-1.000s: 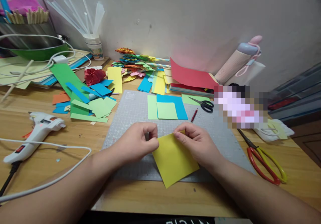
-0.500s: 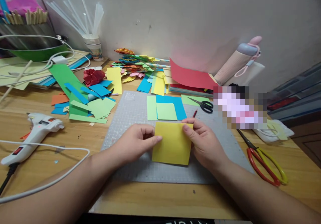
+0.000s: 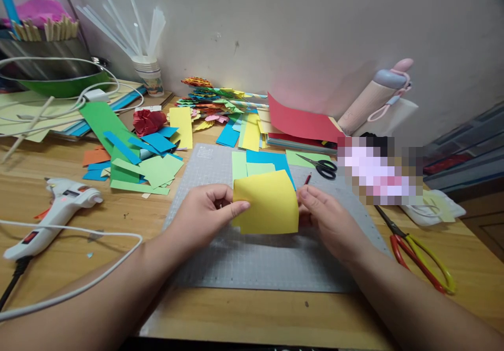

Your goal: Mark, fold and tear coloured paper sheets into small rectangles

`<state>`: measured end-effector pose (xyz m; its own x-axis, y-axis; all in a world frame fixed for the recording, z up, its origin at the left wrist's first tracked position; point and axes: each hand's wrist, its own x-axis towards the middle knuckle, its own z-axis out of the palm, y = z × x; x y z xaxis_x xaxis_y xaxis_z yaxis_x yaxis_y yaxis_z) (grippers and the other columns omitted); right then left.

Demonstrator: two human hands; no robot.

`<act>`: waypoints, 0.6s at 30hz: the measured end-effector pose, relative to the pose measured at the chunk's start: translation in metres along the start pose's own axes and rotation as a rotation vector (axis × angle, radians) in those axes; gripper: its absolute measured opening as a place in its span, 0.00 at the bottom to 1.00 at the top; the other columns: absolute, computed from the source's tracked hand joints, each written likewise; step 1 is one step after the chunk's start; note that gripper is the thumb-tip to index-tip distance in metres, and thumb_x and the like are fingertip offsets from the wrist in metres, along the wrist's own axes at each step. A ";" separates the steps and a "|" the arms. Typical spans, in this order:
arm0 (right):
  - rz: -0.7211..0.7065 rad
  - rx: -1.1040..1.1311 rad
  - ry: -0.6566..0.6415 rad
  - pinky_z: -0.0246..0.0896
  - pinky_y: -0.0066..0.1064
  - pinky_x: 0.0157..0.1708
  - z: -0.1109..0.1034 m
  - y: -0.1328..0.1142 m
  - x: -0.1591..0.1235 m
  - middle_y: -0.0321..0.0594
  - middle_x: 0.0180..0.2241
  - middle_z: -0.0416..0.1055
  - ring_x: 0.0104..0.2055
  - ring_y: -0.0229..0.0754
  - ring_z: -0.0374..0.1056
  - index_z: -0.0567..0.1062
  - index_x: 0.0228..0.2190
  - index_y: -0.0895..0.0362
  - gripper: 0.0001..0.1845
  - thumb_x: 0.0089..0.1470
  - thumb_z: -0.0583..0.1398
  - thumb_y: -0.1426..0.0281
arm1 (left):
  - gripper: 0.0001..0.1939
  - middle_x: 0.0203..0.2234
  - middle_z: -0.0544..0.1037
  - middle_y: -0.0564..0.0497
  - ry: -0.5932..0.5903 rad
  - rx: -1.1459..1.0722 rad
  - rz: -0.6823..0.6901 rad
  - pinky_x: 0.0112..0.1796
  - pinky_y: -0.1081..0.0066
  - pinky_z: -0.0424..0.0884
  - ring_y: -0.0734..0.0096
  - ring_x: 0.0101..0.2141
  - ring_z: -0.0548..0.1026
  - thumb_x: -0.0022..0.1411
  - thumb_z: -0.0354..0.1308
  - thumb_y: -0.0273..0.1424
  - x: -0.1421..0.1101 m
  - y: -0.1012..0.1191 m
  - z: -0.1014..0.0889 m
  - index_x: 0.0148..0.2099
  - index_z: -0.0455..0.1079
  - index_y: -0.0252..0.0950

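A square of yellow paper (image 3: 268, 204) is held above the grey cutting mat (image 3: 268, 267), its top edge tilted and its right side bowed. My left hand (image 3: 207, 209) is closed on its left edge, thumb in front and fingers behind. At the right edge, my right hand (image 3: 325, 214) has curled fingers against the paper, with the thumb just beside the edge; its exact grip is partly hidden. Behind the yellow square lie a blue paper (image 3: 268, 157) and light green paper (image 3: 239, 165), partly covered. A dark red pencil (image 3: 307, 178) lies close to my right hand.
Black scissors (image 3: 325, 168) lie on the mat; red-and-yellow-handled scissors (image 3: 421, 256) are to the right. A white glue gun (image 3: 55, 209) and its cable occupy the left. Paper scraps (image 3: 157, 172), paper flowers (image 3: 208, 99), a cup of clear sticks (image 3: 148, 73) and a red sheet (image 3: 299, 117) stand behind.
The yellow paper has tipped and bowed, its lower edge rising. My right thumb has slid off its front face to the right edge. My left hand keeps its hold.
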<state>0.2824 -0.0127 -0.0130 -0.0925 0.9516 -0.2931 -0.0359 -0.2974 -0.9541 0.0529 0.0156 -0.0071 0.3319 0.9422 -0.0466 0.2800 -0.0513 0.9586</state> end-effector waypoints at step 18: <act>-0.068 0.113 -0.227 0.70 0.34 0.31 0.002 -0.001 -0.018 0.38 0.34 0.78 0.28 0.40 0.74 0.77 0.39 0.48 0.13 0.49 0.65 0.63 | 0.15 0.35 0.68 0.53 0.331 0.002 0.444 0.30 0.74 0.69 0.74 0.32 0.71 0.53 0.63 0.27 -0.010 -0.001 -0.001 0.41 0.62 0.40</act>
<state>0.2818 -0.0292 -0.0065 -0.3068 0.9316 -0.1951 -0.1590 -0.2522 -0.9545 0.0485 0.0063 -0.0074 0.1175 0.8838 0.4528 0.1799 -0.4674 0.8655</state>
